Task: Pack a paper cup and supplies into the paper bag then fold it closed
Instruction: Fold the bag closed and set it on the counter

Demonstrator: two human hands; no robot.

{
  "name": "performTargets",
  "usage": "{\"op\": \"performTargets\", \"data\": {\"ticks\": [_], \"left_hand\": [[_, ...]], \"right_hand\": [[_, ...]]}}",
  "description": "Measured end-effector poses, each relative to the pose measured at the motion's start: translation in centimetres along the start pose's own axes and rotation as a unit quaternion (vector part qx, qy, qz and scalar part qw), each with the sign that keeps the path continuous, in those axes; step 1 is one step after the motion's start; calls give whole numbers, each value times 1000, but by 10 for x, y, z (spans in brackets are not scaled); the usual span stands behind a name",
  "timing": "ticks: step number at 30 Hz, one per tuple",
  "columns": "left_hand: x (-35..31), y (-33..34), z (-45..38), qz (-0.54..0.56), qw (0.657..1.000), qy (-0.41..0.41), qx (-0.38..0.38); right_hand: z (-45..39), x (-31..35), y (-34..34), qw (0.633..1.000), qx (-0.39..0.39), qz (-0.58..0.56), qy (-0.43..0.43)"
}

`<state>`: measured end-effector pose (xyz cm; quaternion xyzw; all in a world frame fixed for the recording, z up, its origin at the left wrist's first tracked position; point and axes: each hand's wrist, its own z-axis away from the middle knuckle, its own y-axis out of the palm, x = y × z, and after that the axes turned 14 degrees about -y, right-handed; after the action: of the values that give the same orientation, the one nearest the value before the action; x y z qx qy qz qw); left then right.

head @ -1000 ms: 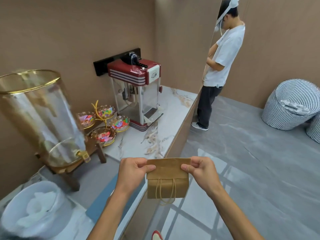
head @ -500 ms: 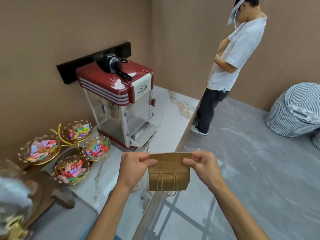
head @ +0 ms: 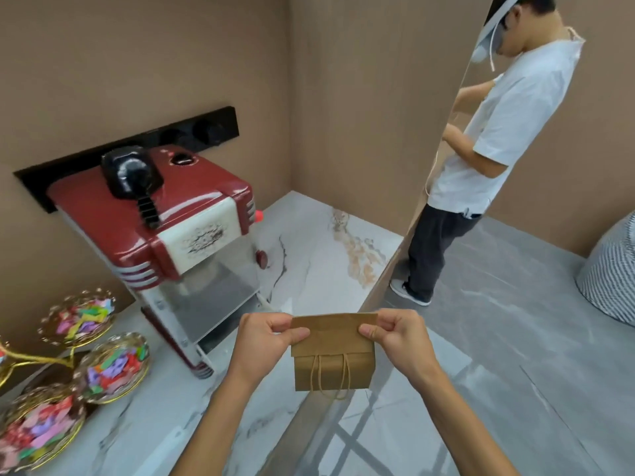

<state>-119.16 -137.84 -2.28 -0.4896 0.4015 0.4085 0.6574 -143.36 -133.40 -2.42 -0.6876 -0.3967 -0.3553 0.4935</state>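
We hold the paper bag [head: 332, 352] in the air just off the marble counter's [head: 309, 255] edge, left hand [head: 264, 341] and right hand [head: 398, 338] pinching its folded-over top. Folding looks finished; next, probably set it down.

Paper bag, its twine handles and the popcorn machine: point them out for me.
paper bag [head: 332, 333], head view, on the folded-over top flap.
twine handles [head: 346, 374], head view, right loop's strand.
popcorn machine [head: 113, 214], head view, red roof.

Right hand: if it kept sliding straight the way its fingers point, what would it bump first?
The right hand points left along the paper bag, whose folded top it pinches. Going on, it would probably meet the left hand pinching the other edge.
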Motion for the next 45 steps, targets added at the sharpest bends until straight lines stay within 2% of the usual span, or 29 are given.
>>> {"op": "performTargets", "data": {"ticks": [6, 12, 15, 22, 25, 31, 33, 37, 45], "left_hand": [[-43, 56, -56, -10, 997, -43, -58], [-75, 91, -102, -3, 991, -64, -118], [-84, 98, -136, 15, 988, -72, -139], [-81, 93, -246, 70, 974, -87, -195], [-81, 94, -288, 94, 965, -118, -214], [-70, 85, -353, 34, 951, -158, -262], [-68, 79, -369, -5, 942, -175, -287], [-60, 74, -395, -86, 914, -224, -327], [-36, 77, -433, -145, 890, -313, -299]], "right_hand": [[-81, -39, -61, 999, 36, -12, -6], [-150, -67, -85, 996, 89, -21, -21], [-194, -83, -84, 993, 112, -14, -42], [-318, -124, -59, 982, 182, -33, -22], [-367, -134, -49, 979, 200, -15, -19], [-449, -155, -19, 962, 263, 52, -44], [-469, -159, -4, 950, 303, 61, -45], [-505, -175, 35, 907, 379, 143, -119], [-550, -210, 91, 806, 510, 235, -187]]}}
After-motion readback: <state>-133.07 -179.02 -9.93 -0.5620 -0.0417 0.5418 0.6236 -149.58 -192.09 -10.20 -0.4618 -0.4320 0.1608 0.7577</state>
